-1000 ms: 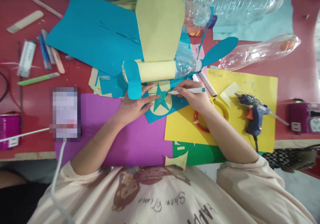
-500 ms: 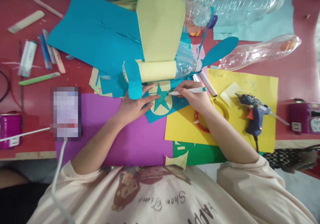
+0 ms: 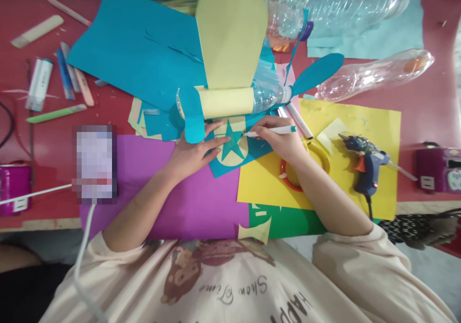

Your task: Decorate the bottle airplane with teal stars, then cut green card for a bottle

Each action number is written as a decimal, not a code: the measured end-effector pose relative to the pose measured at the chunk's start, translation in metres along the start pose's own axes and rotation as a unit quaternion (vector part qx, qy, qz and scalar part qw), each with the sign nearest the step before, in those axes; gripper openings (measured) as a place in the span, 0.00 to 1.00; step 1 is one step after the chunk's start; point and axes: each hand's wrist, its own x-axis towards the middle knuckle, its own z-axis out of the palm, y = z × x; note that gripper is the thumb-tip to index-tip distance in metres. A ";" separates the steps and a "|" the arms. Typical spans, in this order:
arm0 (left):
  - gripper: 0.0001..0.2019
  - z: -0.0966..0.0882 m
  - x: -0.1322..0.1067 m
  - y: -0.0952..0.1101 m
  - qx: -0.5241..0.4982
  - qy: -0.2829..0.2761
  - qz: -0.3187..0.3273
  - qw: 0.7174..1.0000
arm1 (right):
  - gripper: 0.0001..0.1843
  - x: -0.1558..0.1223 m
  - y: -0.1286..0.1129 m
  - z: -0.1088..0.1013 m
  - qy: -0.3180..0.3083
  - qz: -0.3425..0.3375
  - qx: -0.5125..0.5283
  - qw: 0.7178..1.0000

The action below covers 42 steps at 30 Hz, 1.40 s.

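Observation:
My right hand [image 3: 279, 138] is closed around a white marker [image 3: 283, 130] with a green end, its tip at the right edge of a green star [image 3: 232, 143]. The star is drawn on a cream paper wing [image 3: 236, 159] with a rounded end. My left hand [image 3: 196, 152] lies with fingers spread, fingertips pressing on that wing. Just beyond my hands lies a plastic bottle [image 3: 264, 100] wrapped in cream paper, with a blue paper tail [image 3: 194, 112], a large upper cream wing [image 3: 232, 30] and a blue propeller blade [image 3: 319, 73] at its cap.
A glue gun [image 3: 370, 169] and a red tape ring [image 3: 290, 179] lie on yellow paper [image 3: 266, 184] at right. Purple paper [image 3: 201, 208] is under my left arm. Clear bottles [image 3: 353, 6] lie at back right, markers [image 3: 39, 83] at left, near a phone [image 3: 94, 162].

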 end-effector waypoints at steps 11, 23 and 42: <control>0.17 -0.002 0.000 0.002 -0.001 -0.008 -0.011 1.000 | 0.08 -0.001 0.000 0.000 0.007 0.002 -0.017 1.000; 0.17 -0.001 0.000 0.001 -0.002 -0.005 -0.009 1.000 | 0.07 -0.001 0.000 0.000 0.015 0.000 -0.011 1.000; 0.18 -0.001 0.000 0.000 0.010 -0.002 -0.006 1.000 | 0.07 -0.004 0.000 0.002 0.006 -0.012 -0.008 1.000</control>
